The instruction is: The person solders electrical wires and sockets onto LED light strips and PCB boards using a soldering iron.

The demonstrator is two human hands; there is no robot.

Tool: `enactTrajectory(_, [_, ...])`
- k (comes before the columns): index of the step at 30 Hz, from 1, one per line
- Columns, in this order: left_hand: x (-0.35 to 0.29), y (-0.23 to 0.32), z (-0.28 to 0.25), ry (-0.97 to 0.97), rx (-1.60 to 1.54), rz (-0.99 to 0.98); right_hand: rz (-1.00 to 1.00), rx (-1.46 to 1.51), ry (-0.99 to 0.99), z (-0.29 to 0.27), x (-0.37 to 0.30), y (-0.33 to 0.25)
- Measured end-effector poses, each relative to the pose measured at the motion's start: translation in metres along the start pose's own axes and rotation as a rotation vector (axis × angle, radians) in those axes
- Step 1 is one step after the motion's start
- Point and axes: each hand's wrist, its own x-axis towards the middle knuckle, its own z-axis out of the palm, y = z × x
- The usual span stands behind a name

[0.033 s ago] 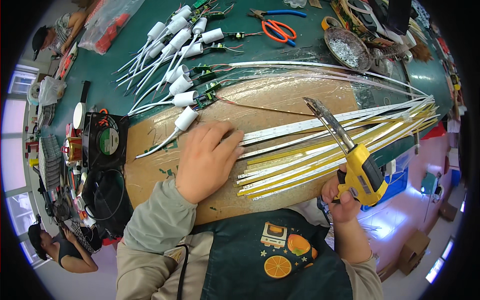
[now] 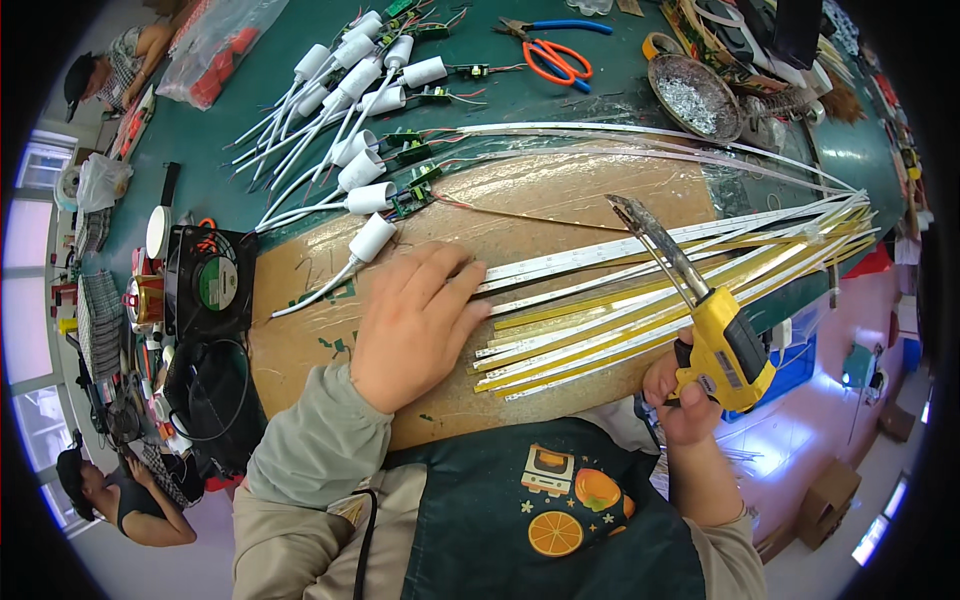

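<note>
My left hand (image 2: 415, 325) rests on a brown board (image 2: 300, 370), with bent fingers and thumb closed about the near ends of white LED strips (image 2: 560, 263); its fingertips are partly hidden. My right hand (image 2: 685, 400) is wrapped round the grip of a yellow and black soldering gun (image 2: 728, 350). The gun's dark tip points up and left above the strips, apart from them. More white and yellow LED strips (image 2: 590, 345) lie fanned out below, gathered at the far right. Just beyond my left hand lies a white lamp holder (image 2: 372, 237) with a white cable.
Several white lamp holders with green circuit boards (image 2: 410, 150) are heaped at the back left. Pliers (image 2: 560, 27) and orange-handled scissors (image 2: 560, 65) lie at the back. A round dish of silvery scraps (image 2: 697, 97) stands at the back right, a black fan (image 2: 210, 280) at the left.
My left wrist and sleeve cuff have shifted very slightly to the right. The right hand and the soldering gun look unmoved.
</note>
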Motion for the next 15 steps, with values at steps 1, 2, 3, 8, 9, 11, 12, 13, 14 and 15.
enactTrajectory(1, [-0.004, 0.003, -0.001, -0.001, -0.002, 0.002, -0.002, 0.002, -0.003, -0.001, 0.000, 0.000])
enactTrajectory(2, [-0.008, 0.006, -0.002, -0.083, -0.027, 0.018, -0.003, 0.004, -0.005, -0.001, -0.001, 0.000])
enactTrajectory(3, [-0.013, 0.010, -0.004, -0.164, -0.048, 0.031, -0.002, 0.005, -0.007, -0.001, -0.001, 0.001])
enactTrajectory(8, [-0.034, 0.027, 0.002, -0.288, -0.060, 0.041, 0.012, 0.015, 0.003, -0.001, -0.001, 0.000])
enactTrajectory(9, [-0.033, 0.029, 0.000, -0.307, -0.052, 0.036, 0.013, 0.014, 0.003, -0.001, -0.001, 0.000])
enactTrajectory(11, [-0.034, 0.031, -0.002, -0.326, -0.043, 0.030, 0.017, 0.013, 0.006, -0.001, 0.000, -0.001])
enactTrajectory(12, [-0.035, 0.032, -0.002, -0.332, -0.063, 0.038, 0.017, 0.014, 0.005, 0.000, 0.000, -0.001])
enactTrajectory(13, [-0.035, 0.032, -0.003, -0.338, -0.082, 0.045, 0.017, 0.013, 0.006, 0.000, 0.000, -0.001])
enactTrajectory(14, [-0.033, 0.032, -0.005, -0.337, -0.080, 0.044, 0.018, 0.012, 0.006, 0.000, 0.001, -0.001])
enactTrajectory(15, [-0.029, 0.029, -0.007, -0.308, -0.142, 0.039, 0.016, 0.010, 0.008, 0.000, 0.000, -0.001])
